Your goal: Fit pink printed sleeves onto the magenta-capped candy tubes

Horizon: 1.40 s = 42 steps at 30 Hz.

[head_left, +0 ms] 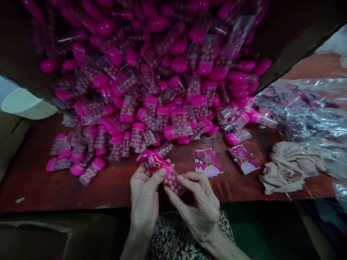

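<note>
My left hand (144, 196) and my right hand (197, 204) together pinch a clear plastic tube (174, 182) of pink candy balls, just above the front of the table. A printed pink wrapper (155, 161) lies around the tube's upper end, hiding its cap. Beyond my hands spreads a large heap of similar pink-capped tubes (151, 86). Its nearest tubes lie a short way past my fingers. Two loose printed pink wrappers (208, 162) (243, 159) lie flat on the table to the right of my hands.
The heap lies on a reddish-brown wooden table (116, 189) between dark cardboard box flaps (295, 29). A crumpled clear plastic bag (306, 108) and a beige cloth (287, 168) lie at the right. A cardboard box (35, 240) stands below the near edge at the left.
</note>
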Tool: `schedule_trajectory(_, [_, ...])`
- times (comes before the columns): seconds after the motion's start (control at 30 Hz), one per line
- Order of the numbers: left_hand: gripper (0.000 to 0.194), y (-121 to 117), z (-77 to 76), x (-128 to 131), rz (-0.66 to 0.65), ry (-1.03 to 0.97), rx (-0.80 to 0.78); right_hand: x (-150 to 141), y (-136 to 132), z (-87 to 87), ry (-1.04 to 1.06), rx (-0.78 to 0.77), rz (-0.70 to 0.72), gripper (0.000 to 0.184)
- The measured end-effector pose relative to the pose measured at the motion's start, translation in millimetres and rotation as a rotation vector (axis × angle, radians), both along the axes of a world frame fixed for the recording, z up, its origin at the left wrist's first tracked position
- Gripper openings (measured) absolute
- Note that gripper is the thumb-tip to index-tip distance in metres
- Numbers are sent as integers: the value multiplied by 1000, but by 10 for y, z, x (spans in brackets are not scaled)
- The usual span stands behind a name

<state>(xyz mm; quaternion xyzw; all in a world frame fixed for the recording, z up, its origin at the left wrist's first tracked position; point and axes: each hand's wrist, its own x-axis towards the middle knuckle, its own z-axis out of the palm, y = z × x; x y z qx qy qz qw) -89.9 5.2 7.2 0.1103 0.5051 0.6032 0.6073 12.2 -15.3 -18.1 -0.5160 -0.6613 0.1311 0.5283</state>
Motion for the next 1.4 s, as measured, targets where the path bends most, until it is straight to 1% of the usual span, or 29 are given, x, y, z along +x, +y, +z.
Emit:
schedule_trajectory(0.1, [35,-1,29,26,20,43,12,-15,-25,-21,-69,51,-25,34])
schedule_trajectory(0.2, [31,1,9,12,-5,-44,10,-7,-2,-37,-53,65,-29,34])
schedule_trajectory(0.27, [30,-1,-21,-20,-26,-136,9,6,29,-42,15,5,-18,32])
schedule_trajectory(0.33, [34,-5,-50,-54,-54,-205,21,18,54,-42,91,-76,-3,29])
schedule_trajectory(0.4, [34,-9,-65,-74,-80,-233,14,22,65,-39,138,-136,7,26])
schedule_trajectory(0.47, [29,-10,-66,-72,-89,-234,-12,17,65,-34,138,-155,9,25])
schedule_trajectory(0.57, [20,-11,-56,-39,-79,-217,-44,-9,56,-35,83,-101,-11,27])
schedule_trajectory(0.67, [17,-22,-48,13,-61,-177,-59,-45,37,-52,11,-14,-52,30])
schedule_trajectory(0.8, [12,-43,-46,75,-1,-116,-49,-69,7,-80,-80,31,-98,30])
schedule_trajectory(0.87, [12,-49,-52,87,15,-112,-40,-62,4,-82,-88,41,-102,30])
schedule_trajectory(0.93, [10,-48,-64,82,2,-132,-31,-48,11,-75,-46,36,-92,30])
schedule_trajectory(1.13, [15,-42,-79,27,-118,-215,-38,-23,37,-59,156,-119,-60,30])
schedule_trajectory(1.2, [17,-43,-67,3,-116,-200,-26,-29,45,-57,249,-189,-25,28])
schedule_trajectory(1.3, [19,-44,-48,-40,-92,-149,-2,-45,61,-54,372,-299,64,26])
schedule_trajectory(1.4, [20,-44,-40,-66,-105,-124,6,-62,64,-56,423,-338,103,26])
